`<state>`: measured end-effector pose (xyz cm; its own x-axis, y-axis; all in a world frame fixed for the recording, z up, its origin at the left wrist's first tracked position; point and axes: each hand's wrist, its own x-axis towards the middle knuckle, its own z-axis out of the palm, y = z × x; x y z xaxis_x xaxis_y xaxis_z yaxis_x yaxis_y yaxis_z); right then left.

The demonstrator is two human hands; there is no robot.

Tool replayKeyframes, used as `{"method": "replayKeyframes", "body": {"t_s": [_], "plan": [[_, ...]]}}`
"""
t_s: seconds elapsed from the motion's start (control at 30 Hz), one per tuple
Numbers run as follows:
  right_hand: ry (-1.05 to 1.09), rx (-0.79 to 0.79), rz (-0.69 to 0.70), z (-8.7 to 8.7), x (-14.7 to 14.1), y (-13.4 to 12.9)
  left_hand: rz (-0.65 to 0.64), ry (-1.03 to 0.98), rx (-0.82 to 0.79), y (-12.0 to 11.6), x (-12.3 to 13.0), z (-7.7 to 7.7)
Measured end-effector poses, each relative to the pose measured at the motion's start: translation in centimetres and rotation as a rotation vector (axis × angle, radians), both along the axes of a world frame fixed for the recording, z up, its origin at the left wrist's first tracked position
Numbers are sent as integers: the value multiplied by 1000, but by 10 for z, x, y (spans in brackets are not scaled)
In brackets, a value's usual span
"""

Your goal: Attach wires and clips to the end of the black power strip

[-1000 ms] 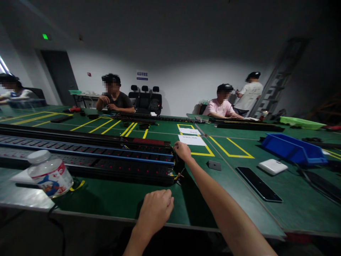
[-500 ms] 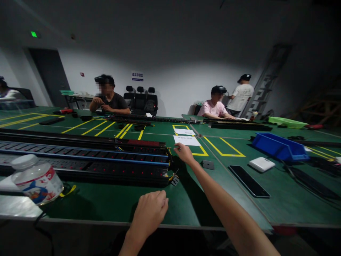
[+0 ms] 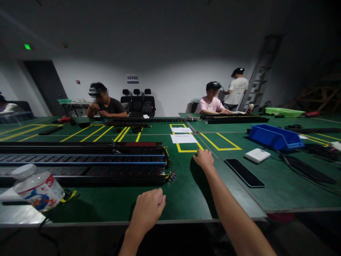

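Note:
My left hand [image 3: 149, 207] rests on the green table near its front edge, fingers curled into a loose fist, with nothing showing in it. Farther forward and to the right, my right hand [image 3: 204, 159] is down at the tabletop with its fingers bent inward. What lies under or in those fingers is hidden. To the left of both hands run long black strips of modules [image 3: 128, 174] with red dots and blue rails. From their right end sticks out a grey connector [image 3: 172, 177] on short wires.
A black phone [image 3: 244, 172], a white power bank [image 3: 257, 155] and a blue bin [image 3: 274, 138] lie to the right. White paper sheets [image 3: 183, 138] lie ahead. A clear jar [image 3: 39, 188] stands at the left. Other people [image 3: 106, 103] sit across the table.
My right hand has moved right and toward me, from the strips' end to where a small grey block lay; that block is now out of sight. My left hand stays nearly still.

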<state>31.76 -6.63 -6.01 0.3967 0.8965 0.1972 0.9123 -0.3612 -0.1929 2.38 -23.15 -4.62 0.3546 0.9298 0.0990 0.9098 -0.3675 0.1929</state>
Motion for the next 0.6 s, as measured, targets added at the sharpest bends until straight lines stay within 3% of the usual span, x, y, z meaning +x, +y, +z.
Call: {"method": "replayKeyframes", "body": {"t_s": [0.2, 0.27, 0.37, 0.47, 0.6], "plan": [[90, 92, 320, -6, -8, 9, 8, -8, 2, 0, 1, -1], [101, 162, 264, -4, -11, 9, 13, -5, -4, 0, 1, 0], [55, 236, 15, -3, -11, 5, 18, 4, -21, 0, 2, 2], [19, 210, -168, -4, -7, 1, 18, 6, -28, 0, 2, 2], [25, 170, -121, -9, 1, 2, 22, -2, -35, 1, 2, 2]]}}
